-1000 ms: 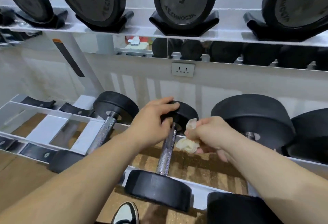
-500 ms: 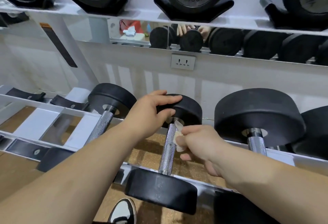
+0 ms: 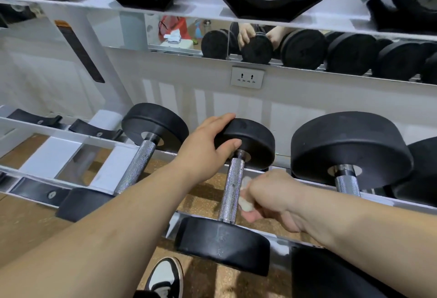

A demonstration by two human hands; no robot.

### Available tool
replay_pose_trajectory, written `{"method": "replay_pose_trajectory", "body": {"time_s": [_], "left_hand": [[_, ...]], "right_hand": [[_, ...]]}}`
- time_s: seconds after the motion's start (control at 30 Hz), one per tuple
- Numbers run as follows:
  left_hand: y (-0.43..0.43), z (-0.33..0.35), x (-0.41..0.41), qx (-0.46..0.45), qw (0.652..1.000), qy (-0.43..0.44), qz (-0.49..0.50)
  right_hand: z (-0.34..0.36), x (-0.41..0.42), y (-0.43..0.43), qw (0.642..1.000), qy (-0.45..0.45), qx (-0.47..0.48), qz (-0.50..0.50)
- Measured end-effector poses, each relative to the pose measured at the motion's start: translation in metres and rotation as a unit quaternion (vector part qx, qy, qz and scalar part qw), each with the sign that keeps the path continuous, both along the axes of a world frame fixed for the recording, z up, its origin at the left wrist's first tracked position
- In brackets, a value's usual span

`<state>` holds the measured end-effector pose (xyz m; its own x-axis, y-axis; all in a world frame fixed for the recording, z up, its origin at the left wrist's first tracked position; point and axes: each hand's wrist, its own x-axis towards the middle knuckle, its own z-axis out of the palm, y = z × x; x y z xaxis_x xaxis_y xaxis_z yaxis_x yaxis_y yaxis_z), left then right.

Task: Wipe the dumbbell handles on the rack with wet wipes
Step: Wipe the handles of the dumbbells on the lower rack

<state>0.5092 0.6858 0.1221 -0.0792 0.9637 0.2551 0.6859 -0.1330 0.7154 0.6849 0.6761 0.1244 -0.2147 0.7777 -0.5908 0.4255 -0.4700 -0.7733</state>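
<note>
Two tiers of white rack [image 3: 78, 141] carry the weights; the middle dumbbell [image 3: 233, 193] on the lower tier lies across the front and back rails, between a smaller one on its left and a far larger one [image 3: 350, 148] on its right. Its knurled handle [image 3: 232, 190] is the surface being cleaned. The left hand [image 3: 208, 148] grips the rear head to steady it. The right hand [image 3: 267, 195] is clenched on a bunched wet wipe [image 3: 244, 203], pressed against the handle's right side near the front head. Best done by wrapping the wipe fully around the knurling and stroking end to end, while the left hand rolls the dumbbell so the underside gets reached too.
</note>
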Motion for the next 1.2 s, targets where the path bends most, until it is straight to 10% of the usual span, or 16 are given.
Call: {"method": "replay_pose_trajectory", "body": {"time_s": [0.23,0.47,0.67,0.83,1.07,1.2], "left_hand": [[-0.002,0.000,0.002,-0.005,1.000,-0.002,0.000],[0.001,0.001,-0.005,0.002,1.000,-0.010,-0.003],[0.002,-0.002,-0.007,0.007,1.000,-0.015,-0.018],[0.005,-0.003,-0.010,0.001,1.000,-0.019,-0.017],[0.004,-0.004,-0.009,0.008,1.000,0.000,-0.018],[0.005,-0.007,-0.011,0.018,1.000,0.000,-0.020]], "right_hand": [[0.007,-0.013,0.027,0.992,0.044,0.033,-0.116],[0.001,-0.001,-0.007,0.997,-0.046,-0.008,0.063],[0.009,-0.012,0.029,0.997,0.017,0.038,-0.058],[0.008,-0.003,-0.020,0.987,-0.096,0.004,0.132],[0.009,-0.013,0.028,0.994,0.065,0.001,-0.092],[0.004,-0.012,0.001,0.998,-0.051,-0.004,0.031]]}}
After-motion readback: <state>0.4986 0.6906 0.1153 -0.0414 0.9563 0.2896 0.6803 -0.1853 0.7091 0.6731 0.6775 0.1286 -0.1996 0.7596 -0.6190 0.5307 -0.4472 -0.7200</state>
